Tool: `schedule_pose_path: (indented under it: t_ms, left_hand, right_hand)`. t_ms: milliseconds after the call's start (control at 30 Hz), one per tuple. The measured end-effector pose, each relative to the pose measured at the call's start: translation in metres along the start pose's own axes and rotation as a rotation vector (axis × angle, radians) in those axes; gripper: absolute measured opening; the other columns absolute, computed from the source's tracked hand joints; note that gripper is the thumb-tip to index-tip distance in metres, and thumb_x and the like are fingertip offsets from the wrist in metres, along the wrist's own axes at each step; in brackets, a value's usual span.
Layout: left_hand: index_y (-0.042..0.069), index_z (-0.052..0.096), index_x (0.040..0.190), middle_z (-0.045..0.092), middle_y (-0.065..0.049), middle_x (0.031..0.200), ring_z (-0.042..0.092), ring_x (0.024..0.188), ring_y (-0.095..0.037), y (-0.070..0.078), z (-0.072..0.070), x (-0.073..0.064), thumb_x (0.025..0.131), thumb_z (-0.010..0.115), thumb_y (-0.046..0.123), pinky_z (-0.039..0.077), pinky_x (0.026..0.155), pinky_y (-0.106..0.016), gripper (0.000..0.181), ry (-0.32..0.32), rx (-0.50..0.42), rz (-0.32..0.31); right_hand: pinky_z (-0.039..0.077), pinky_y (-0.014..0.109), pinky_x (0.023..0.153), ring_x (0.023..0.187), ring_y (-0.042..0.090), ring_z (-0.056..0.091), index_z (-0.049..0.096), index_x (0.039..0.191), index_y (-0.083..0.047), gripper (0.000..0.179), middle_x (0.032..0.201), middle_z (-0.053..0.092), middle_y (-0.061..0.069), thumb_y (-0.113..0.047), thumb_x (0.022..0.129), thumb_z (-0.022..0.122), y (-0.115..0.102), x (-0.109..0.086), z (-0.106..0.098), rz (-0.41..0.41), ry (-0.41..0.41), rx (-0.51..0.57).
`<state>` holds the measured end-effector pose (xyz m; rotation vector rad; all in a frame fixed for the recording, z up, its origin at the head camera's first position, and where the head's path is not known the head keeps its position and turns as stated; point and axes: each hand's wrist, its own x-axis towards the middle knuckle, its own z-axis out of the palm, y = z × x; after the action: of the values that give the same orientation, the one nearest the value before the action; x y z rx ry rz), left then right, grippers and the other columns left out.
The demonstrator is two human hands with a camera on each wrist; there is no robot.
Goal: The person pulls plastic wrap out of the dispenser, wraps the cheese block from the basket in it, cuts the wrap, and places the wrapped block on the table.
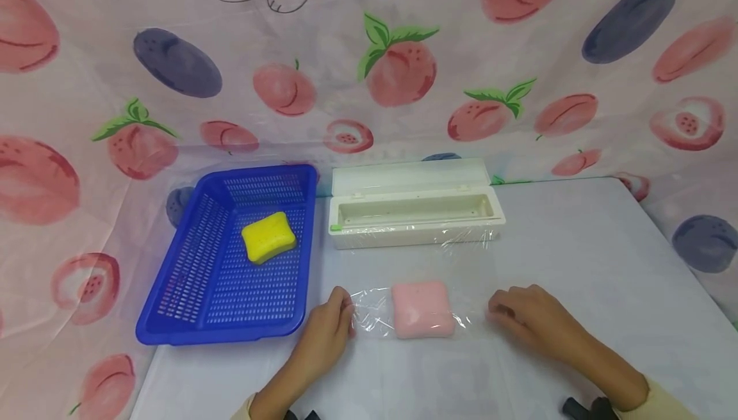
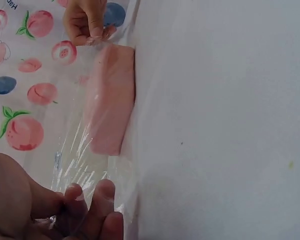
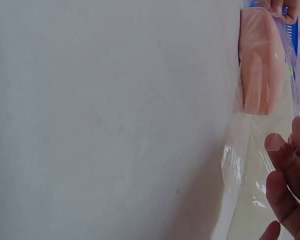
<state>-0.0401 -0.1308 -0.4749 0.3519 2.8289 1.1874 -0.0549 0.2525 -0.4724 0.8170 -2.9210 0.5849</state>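
Note:
A pink sponge (image 1: 423, 310) lies on the white-covered table with clear plastic wrap (image 1: 371, 312) drawn over it. To its left, my left hand (image 1: 324, 330) pinches one side of the wrap between thumb and fingers. On the other side my right hand (image 1: 536, 317) grips the wrap's opposite side, fingers curled. Both wrist views show the wrap stretched in creases from the fingers to the pink sponge (image 2: 112, 100). The film also reaches back toward a long white wrap dispenser (image 1: 415, 235), whose lid stands open.
At the left is a blue plastic basket (image 1: 309, 266) with a yellow sponge (image 1: 268, 238) inside. Behind the table hangs a fruit-printed cloth (image 1: 323, 36). The white-covered table (image 1: 588, 247) extends to the right, its right edge running diagonally.

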Motion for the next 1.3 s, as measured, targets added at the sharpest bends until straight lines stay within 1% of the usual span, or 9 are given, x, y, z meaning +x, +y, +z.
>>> schedule_pose_path:
  t_ms: [267, 567, 667, 800, 900, 1000, 1100, 1167, 1300]
  left_hand:
    - [0.009, 0.053, 0.096, 0.058, 0.005, 0.066, 0.054, 0.056, -0.003, -0.01, 0.007, 0.007, 0.103, 0.054, 0.005, 0.046, 0.051, -0.022, 0.009, -0.055, -0.033, -0.08]
    - [0.013, 0.067, 0.084, 0.053, 0.006, 0.07, 0.047, 0.062, -0.006, -0.014, 0.016, 0.012, 0.088, 0.073, 0.006, 0.041, 0.055, -0.018, 0.01, 0.102, 0.3, 0.061]
    - [0.011, 0.07, 0.093, 0.057, 0.003, 0.075, 0.049, 0.065, -0.007, -0.011, 0.012, 0.011, 0.086, 0.075, 0.01, 0.043, 0.057, -0.019, 0.009, 0.062, 0.265, 0.002]
    - [0.008, 0.067, 0.116, 0.064, -0.004, 0.098, 0.059, 0.084, -0.013, 0.0, 0.005, 0.007, 0.092, 0.074, 0.024, 0.054, 0.074, -0.029, 0.03, 0.019, 0.174, -0.092]
    - [0.012, 0.061, 0.136, 0.063, -0.008, 0.13, 0.062, 0.118, -0.025, 0.013, 0.005, 0.001, 0.096, 0.07, 0.036, 0.056, 0.094, -0.045, 0.047, 0.003, 0.276, 0.0]
    - [0.022, 0.05, 0.151, 0.045, -0.006, 0.159, 0.043, 0.146, -0.031, 0.027, 0.01, -0.005, 0.1, 0.063, 0.039, 0.048, 0.106, -0.058, 0.056, -0.055, 0.474, 0.209]
    - [0.028, 0.039, 0.158, 0.025, -0.001, 0.17, 0.026, 0.156, -0.031, 0.036, 0.022, -0.007, 0.102, 0.058, 0.038, 0.042, 0.111, -0.062, 0.059, -0.15, 0.605, 0.368]
    - [0.03, 0.033, 0.16, 0.017, 0.003, 0.172, 0.019, 0.158, -0.029, 0.038, 0.031, -0.007, 0.104, 0.055, 0.039, 0.038, 0.114, -0.064, 0.061, -0.211, 0.66, 0.4]
    - [0.028, 0.031, 0.161, 0.017, 0.006, 0.172, 0.018, 0.159, -0.026, 0.038, 0.042, -0.006, 0.103, 0.055, 0.04, 0.035, 0.114, -0.067, 0.064, -0.275, 0.712, 0.393]
  right_hand:
    - [0.044, 0.021, 0.061, 0.063, -0.003, 0.047, 0.07, 0.087, -0.029, 0.011, 0.069, 0.06, -0.022, -0.023, 0.089, 0.078, -0.002, 0.008, 0.004, 0.233, -0.146, 0.121]
    - [0.049, 0.021, 0.064, 0.069, -0.005, 0.052, 0.07, 0.089, -0.029, 0.011, 0.076, 0.064, -0.022, -0.019, 0.09, 0.076, 0.01, 0.006, 0.01, 0.219, -0.19, 0.195]
    - [0.053, 0.024, 0.068, 0.073, -0.004, 0.056, 0.071, 0.092, -0.028, 0.012, 0.081, 0.068, -0.02, -0.017, 0.091, 0.076, 0.012, 0.003, 0.008, 0.233, -0.196, 0.179]
    - [0.058, 0.035, 0.079, 0.086, 0.007, 0.065, 0.073, 0.104, -0.022, 0.011, 0.095, 0.073, -0.011, -0.02, 0.094, 0.073, 0.004, 0.001, 0.005, 0.23, -0.148, 0.099]
    - [0.057, 0.044, 0.09, 0.111, 0.019, 0.067, 0.069, 0.127, -0.019, 0.033, 0.121, 0.072, -0.004, -0.027, 0.094, 0.072, -0.009, 0.0, 0.006, 0.108, -0.077, -0.011]
    - [0.055, 0.044, 0.092, 0.138, 0.025, 0.051, 0.054, 0.148, -0.022, 0.06, 0.15, 0.056, -0.003, -0.039, 0.094, 0.071, -0.022, 0.001, 0.01, -0.132, -0.02, -0.166]
    - [0.051, 0.047, 0.099, 0.151, 0.026, 0.034, 0.037, 0.159, -0.027, 0.075, 0.165, 0.036, -0.008, -0.051, 0.094, 0.066, -0.036, 0.003, 0.016, -0.283, -0.05, -0.254]
    - [0.046, 0.054, 0.106, 0.154, 0.026, 0.028, 0.03, 0.161, -0.03, 0.078, 0.168, 0.028, -0.012, -0.055, 0.095, 0.063, -0.044, 0.005, 0.019, -0.289, -0.115, -0.261]
    - [0.035, 0.066, 0.113, 0.155, 0.024, 0.029, 0.027, 0.162, -0.033, 0.077, 0.169, 0.024, -0.014, -0.058, 0.096, 0.059, -0.051, 0.008, 0.025, -0.236, -0.235, -0.241]
